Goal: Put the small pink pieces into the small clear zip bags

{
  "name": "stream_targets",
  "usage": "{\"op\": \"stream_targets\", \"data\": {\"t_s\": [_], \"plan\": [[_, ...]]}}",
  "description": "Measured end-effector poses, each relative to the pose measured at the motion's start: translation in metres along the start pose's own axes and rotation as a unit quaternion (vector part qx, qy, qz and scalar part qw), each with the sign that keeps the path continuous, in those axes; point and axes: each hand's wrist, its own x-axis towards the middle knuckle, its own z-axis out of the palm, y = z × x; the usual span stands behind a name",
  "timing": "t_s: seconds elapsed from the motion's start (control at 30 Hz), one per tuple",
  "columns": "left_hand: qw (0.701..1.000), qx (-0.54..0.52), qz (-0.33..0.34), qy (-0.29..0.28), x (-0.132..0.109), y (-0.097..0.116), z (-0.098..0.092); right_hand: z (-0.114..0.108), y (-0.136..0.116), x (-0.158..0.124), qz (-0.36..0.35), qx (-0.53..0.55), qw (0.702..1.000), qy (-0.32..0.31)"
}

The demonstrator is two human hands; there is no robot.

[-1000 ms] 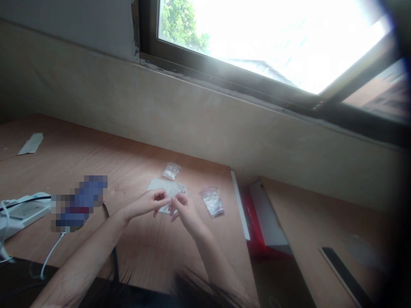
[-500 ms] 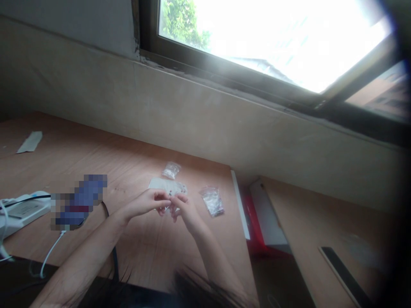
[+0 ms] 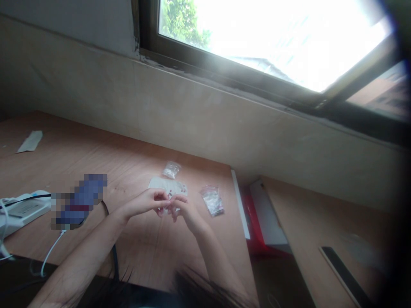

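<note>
While a wooden desk spreads beneath, a pale sheet lies partly hidden below the left hand and right hand. Their fingers bend into narrow pinches that appear to meet; whether they hold anything, I cannot tell. Small reddish bits dot the sheet.

I see leaves through the bright window, a pale strip on the table, and a white cable meeting a blurred blue object.

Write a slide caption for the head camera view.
Left hand and right hand close together over a pale sheet, a small plastic bag beyond it.
</note>
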Motion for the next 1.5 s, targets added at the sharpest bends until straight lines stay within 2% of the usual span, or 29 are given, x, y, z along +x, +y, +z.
{"op": "stream_targets", "data": {"t_s": [0.13, 0.2, 0.43, 0.63, 0.73, 0.83, 0.93, 1.0, 1.07, 1.17, 1.27, 1.33, 1.4, 1.5], "plan": [[1.000, -0.006, 0.007, -0.022, -0.001, 0.000, -0.003, -0.003, 0.003, 0.001, 0.005, 0.006, 1.000, -0.015], [1.000, -0.005, 0.003, -0.014, 0.000, -0.001, -0.003, -0.001, 0.003, 0.002, 0.002, 0.007, 1.000, -0.012], [0.994, 0.085, 0.001, 0.064, 0.008, -0.002, 0.001, 0.009, -0.003, 0.009, -0.015, -0.058, 0.995, 0.079], [0.971, 0.145, 0.020, 0.188, 0.011, 0.002, -0.006, 0.006, -0.004, 0.010, 0.019, -0.158, 0.970, 0.186], [0.958, 0.216, 0.057, 0.177, 0.008, 0.004, -0.003, 0.007, 0.002, 0.011, 0.027, -0.186, 0.963, 0.192], [0.943, 0.274, 0.092, 0.166, 0.005, 0.005, 0.004, 0.011, 0.010, 0.013, 0.060, -0.140, 0.977, 0.149], [0.934, 0.302, 0.097, 0.164, 0.003, 0.002, 0.009, 0.014, 0.016, 0.015, 0.077, -0.088, 0.988, 0.102], [0.931, 0.312, 0.094, 0.168, 0.002, 0.001, 0.009, 0.014, 0.018, 0.015, 0.073, -0.081, 0.990, 0.094], [0.924, 0.325, 0.086, 0.181, 0.001, 0.000, 0.006, 0.013, 0.021, 0.016, 0.065, -0.102, 0.985, 0.123], [0.916, 0.338, 0.075, 0.204, -0.001, 0.001, 0.001, 0.007, 0.025, 0.017, 0.033, -0.169, 0.964, 0.202], [0.936, 0.289, 0.064, 0.189, -0.002, -0.003, -0.004, 0.002, 0.026, 0.017, -0.014, -0.193, 0.952, 0.238], [0.959, 0.220, 0.035, 0.176, -0.002, -0.009, -0.008, 0.002, 0.021, 0.015, -0.034, -0.170, 0.957, 0.234], [0.975, 0.140, -0.002, 0.171, -0.002, -0.017, -0.012, 0.005, 0.014, 0.013, -0.040, -0.125, 0.970, 0.203], [0.988, -0.013, -0.045, 0.146, -0.002, -0.031, -0.015, 0.011, 0.004, 0.010, -0.034, -0.050, 0.991, 0.118]]}}
